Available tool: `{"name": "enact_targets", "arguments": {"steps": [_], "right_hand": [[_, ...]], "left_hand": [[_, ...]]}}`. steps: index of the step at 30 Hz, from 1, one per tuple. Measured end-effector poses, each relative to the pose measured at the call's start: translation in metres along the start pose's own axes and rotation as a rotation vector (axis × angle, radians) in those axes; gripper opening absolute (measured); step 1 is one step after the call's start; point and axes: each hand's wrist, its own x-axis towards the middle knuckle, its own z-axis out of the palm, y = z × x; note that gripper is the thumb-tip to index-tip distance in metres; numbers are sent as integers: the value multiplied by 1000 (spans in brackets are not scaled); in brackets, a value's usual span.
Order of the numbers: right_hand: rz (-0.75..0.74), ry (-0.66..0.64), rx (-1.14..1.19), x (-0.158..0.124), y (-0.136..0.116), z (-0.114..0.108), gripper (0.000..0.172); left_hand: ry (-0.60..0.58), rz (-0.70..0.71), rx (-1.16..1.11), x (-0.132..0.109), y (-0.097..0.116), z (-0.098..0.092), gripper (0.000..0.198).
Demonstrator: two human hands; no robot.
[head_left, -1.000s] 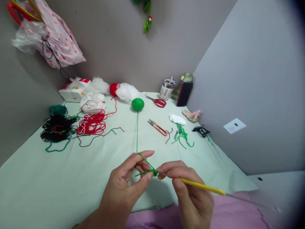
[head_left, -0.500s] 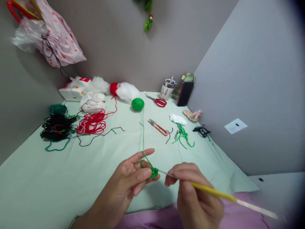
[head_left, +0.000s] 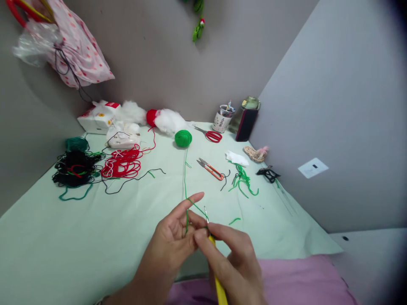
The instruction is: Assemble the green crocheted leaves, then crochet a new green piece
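My left hand (head_left: pixel 167 243) is closed at thumb and lower fingers on a small green crochet piece, now almost wholly hidden behind the fingertips. Its index finger sticks out, with green yarn (head_left: pixel 185 180) running over it. Between the fingers of my right hand (head_left: pixel 237 264) is a crochet hook (head_left: pixel 218 289) with a yellow handle, its metal tip pointing up and away from me. Yarn from the left index finger meets the hook's shaft. Both hands' fingertips come together at the piece. The strand leads back to a green yarn ball (head_left: pixel 183 138).
Orange thread snips (head_left: pixel 210 168), red-handled scissors (head_left: pixel 208 134) and green yarn scraps (head_left: pixel 243 180) lie beyond my hands. Red yarn (head_left: pixel 122 163) and black yarn (head_left: pixel 76 167) lie in tangles on the left. White stuffing (head_left: pixel 170 120), a cup (head_left: pixel 222 118) and a phone (head_left: pixel 247 125) are at the back.
My right hand has moved left up to the left fingers and turned the hook from sideways to upright. The green piece has become covered, and a green scrap shows on the table.
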Motion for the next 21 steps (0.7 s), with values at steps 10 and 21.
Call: {"name": "enact_targets", "arguments": {"steps": [10,21], "right_hand": [[195,-16,328,13,3,-8,32],[431,140,624,14,7,-5,24]], "left_hand": [[-7,-72,59,-1,1,-3,87],[-39,-153,-87,2,6,-7,51]]}}
